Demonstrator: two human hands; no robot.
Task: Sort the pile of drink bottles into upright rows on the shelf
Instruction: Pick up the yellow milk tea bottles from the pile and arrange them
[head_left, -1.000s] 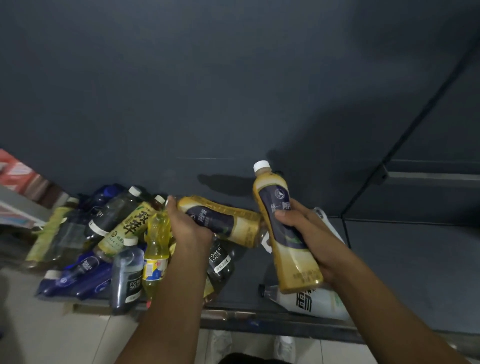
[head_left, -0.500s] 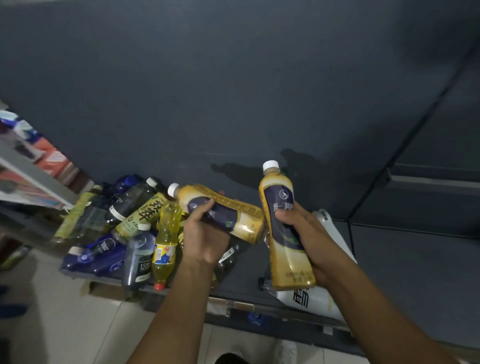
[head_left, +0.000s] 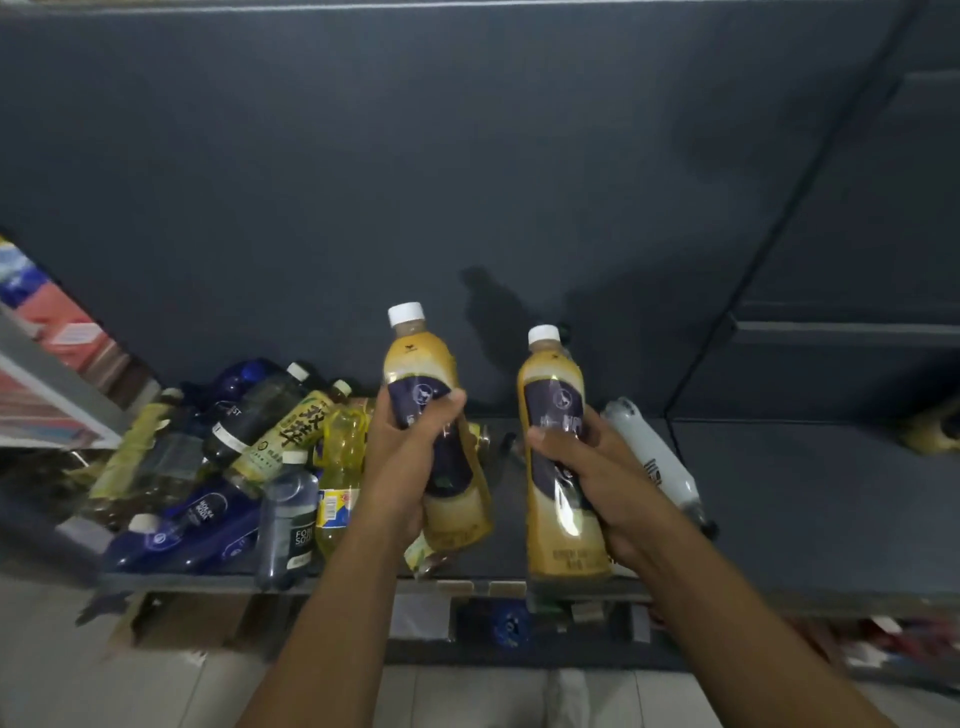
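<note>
**Both hands hold a tan bottle above the shelf front**

Obs. 1: the left hand (head_left: 410, 462) is clenched round the dark label of a tan plastic bottle with a white cap (head_left: 415, 374). The thumb lies across the label front. The cap points up and the bottle leans slightly left, above the middle of the dark grey shelf (head_left: 805, 493), close to its front edge.

Obs. 2: the right hand (head_left: 602, 467) grasps a second tan bottle of the same kind (head_left: 550, 379) at mid-body. It is near upright, cap up. Its base shows over the front edge of the shelf; I cannot tell whether it touches. The two held bottles sit side by side, apart.

Obs. 3: the pile of drink bottles (head_left: 223, 457) covers the left end of the shelf, with the bottles tumbled and overlapping. It includes dark blue bottles (head_left: 192, 525) at the front left corner, a smoky clear bottle (head_left: 288, 525) at the front edge, a clear yellow bottle (head_left: 340, 467) just beside the left wrist, and a green-labelled bottle with black characters (head_left: 283, 436) towards the back.

Obs. 4: a white bottle (head_left: 649, 457) lies on its side just behind the right hand.
</note>
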